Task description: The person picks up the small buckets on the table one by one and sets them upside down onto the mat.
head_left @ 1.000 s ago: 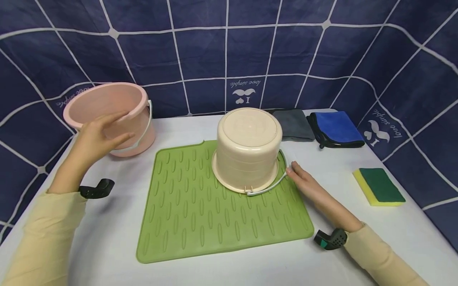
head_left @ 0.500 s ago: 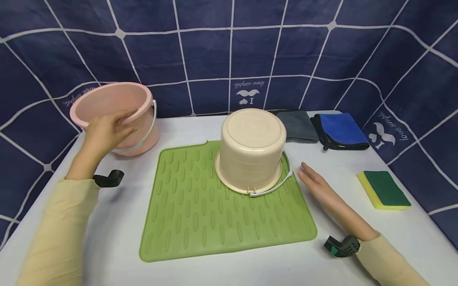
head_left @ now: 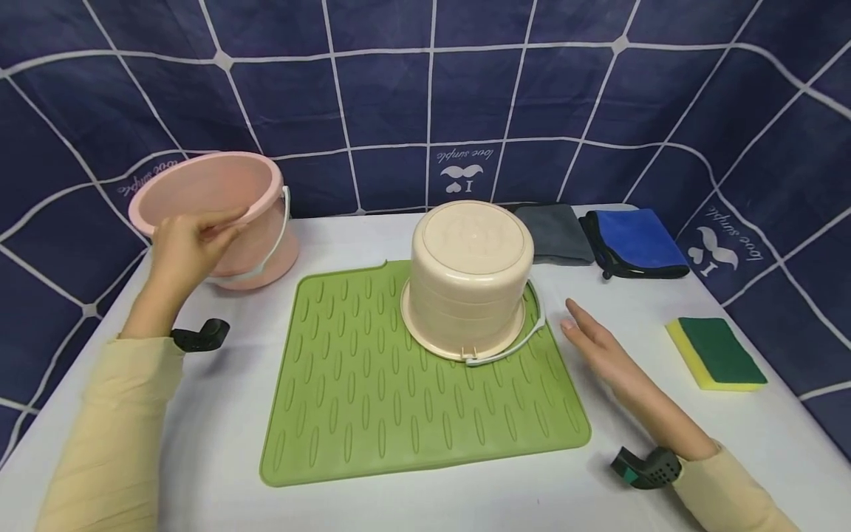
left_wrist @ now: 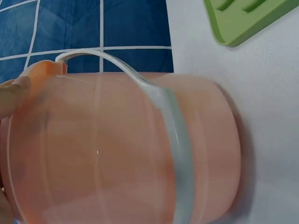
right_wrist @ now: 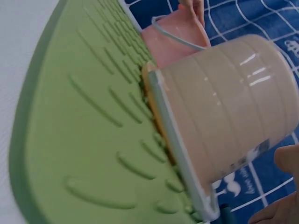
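Note:
At the left in the head view, my left hand (head_left: 189, 244) pinches the near rim of a pink bucket (head_left: 266, 251), fingers over the edge and thumb outside. That bucket is upright with its mouth up, and its pale handle (left_wrist: 177, 154) hangs down the side in the left wrist view. A cream bucket (head_left: 468, 295) stands upside down on a green ridged mat (head_left: 346, 391), its white handle (head_left: 508, 351) lying loosely beside the rim. My right hand (head_left: 608, 351) is just right of the mat, apart from the cream bucket, holding nothing, fingers extended.
Behind the cream bucket lies a folded grey cloth (head_left: 555, 233), with a blue cloth (head_left: 638, 240) edged in black to its right. A green and yellow sponge (head_left: 721, 353) sits at the far right. Dark blue checked fabric (head_left: 379, 96) bounds the white table behind and at the sides.
My right hand has drawn away from the cream bucket's handle to the right. My left hand has closed in from beside the pink bucket's rim to pinch it. The view shifted slightly.

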The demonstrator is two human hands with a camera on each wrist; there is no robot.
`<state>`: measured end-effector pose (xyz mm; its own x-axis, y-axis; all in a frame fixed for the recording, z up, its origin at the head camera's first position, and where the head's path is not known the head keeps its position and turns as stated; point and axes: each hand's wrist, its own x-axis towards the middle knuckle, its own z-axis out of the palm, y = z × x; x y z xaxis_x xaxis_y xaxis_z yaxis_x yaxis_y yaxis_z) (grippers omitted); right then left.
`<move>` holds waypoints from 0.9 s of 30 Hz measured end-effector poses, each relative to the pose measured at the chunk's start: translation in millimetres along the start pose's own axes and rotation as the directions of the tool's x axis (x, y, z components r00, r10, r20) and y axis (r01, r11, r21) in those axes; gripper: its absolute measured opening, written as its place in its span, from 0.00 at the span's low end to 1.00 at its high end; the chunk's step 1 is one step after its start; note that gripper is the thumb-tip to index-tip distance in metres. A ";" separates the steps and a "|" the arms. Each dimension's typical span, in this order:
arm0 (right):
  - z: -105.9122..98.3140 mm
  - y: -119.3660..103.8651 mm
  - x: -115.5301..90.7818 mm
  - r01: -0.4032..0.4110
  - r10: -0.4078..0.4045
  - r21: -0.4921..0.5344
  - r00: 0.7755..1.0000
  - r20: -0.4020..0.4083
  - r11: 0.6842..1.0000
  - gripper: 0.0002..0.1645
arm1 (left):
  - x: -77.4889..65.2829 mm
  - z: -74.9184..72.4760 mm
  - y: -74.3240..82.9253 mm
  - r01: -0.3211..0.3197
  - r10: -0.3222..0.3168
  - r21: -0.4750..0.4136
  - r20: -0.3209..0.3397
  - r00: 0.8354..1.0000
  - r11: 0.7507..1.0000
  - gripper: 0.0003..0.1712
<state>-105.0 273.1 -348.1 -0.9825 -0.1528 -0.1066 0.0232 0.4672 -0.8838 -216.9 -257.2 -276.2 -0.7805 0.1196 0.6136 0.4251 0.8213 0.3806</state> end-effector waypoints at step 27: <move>128.0 -122.8 12.5 0.763 -0.775 -0.599 0.220 0.592 -0.241 0.37 | -50.7 -72.2 137.0 0.329 -0.218 -0.703 0.246 0.944 0.630 0.20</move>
<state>-96.4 102.4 -299.1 -0.1248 -0.9116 0.3917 -0.8664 0.2925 0.4046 -86.0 -191.1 -205.2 -0.9427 0.0709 0.3261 0.3335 0.1648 0.9282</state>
